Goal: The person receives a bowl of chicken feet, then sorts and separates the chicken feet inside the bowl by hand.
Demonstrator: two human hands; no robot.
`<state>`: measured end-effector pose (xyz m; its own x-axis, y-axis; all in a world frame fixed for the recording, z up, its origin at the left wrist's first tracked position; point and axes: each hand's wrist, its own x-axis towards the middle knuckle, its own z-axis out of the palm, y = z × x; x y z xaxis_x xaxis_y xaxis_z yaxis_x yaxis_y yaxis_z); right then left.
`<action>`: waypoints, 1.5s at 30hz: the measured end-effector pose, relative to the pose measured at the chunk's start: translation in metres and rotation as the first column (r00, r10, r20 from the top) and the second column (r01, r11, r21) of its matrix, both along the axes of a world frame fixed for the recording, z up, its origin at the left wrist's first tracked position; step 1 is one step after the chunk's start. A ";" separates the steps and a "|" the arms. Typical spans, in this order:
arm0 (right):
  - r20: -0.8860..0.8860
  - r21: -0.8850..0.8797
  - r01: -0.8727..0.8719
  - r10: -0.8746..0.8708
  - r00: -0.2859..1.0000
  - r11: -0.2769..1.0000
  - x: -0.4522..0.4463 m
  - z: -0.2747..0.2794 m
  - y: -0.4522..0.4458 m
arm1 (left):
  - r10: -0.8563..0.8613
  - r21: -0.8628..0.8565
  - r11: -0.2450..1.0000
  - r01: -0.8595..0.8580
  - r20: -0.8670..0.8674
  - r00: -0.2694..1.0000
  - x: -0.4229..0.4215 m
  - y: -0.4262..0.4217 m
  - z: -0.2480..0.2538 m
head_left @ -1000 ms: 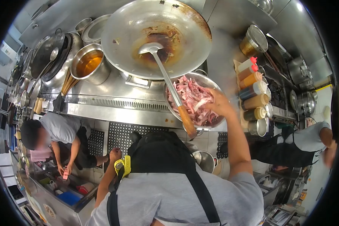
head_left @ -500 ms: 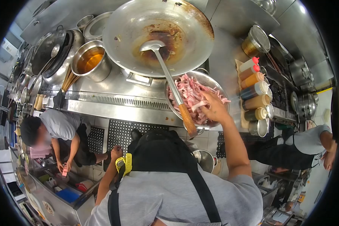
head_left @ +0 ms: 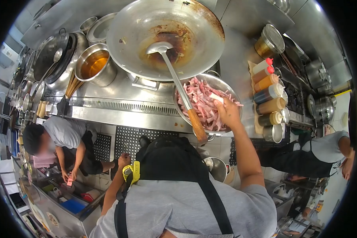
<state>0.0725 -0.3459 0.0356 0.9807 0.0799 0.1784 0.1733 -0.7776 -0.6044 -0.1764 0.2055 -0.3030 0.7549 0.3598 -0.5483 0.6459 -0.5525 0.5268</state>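
Observation:
A steel bowl [head_left: 238, 90] heaped with raw pink chicken feet [head_left: 200, 97] sits on the counter below the wok. My right hand [head_left: 229, 113] is over the bowl's right side, fingers closed around one pale chicken foot [head_left: 215, 97]. My left hand [head_left: 124, 160] hangs low by my side, fingers curled and no object showing in it; a yellow watch [head_left: 135, 172] is on that wrist. A long wok ladle [head_left: 171, 67] with a wooden handle rests in the large wok [head_left: 125, 47], its handle reaching across the bowl. Brown, oily residue lies in the wok.
A pot of orange liquid [head_left: 109, 75] stands left of the wok. Squeeze bottles [head_left: 267, 93] line the right side, with a small steel cup [head_left: 273, 133] nearest me. One co-worker [head_left: 65, 137] bends over an open drawer at left; another person [head_left: 313, 154] stands at right.
My right hand has drawn slightly up and right, and now lifts a chicken foot whose pale end points up. My left hand, the wok and the ladle stay put.

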 end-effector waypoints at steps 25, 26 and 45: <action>-0.138 0.143 0.096 -0.076 0.987 0.985 0.003 0.031 -0.011 | 0.006 -0.016 1.000 -0.005 0.073 0.997 -0.004 0.002 0.006; -0.191 0.197 0.149 -0.111 0.975 0.969 0.002 0.032 -0.014 | -0.002 0.013 1.000 0.001 0.080 0.997 -0.008 0.003 0.002; 0.063 -0.035 0.164 -0.162 0.985 0.986 -0.011 -0.009 -0.021 | 0.015 0.011 1.000 -0.016 0.031 0.999 -0.009 0.008 0.001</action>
<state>0.0614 -0.3669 0.0264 0.9688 -0.0717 0.2370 0.0773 -0.8219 -0.5644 -0.1857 0.2138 -0.3021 0.7658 0.3773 -0.5207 0.6379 -0.5485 0.5407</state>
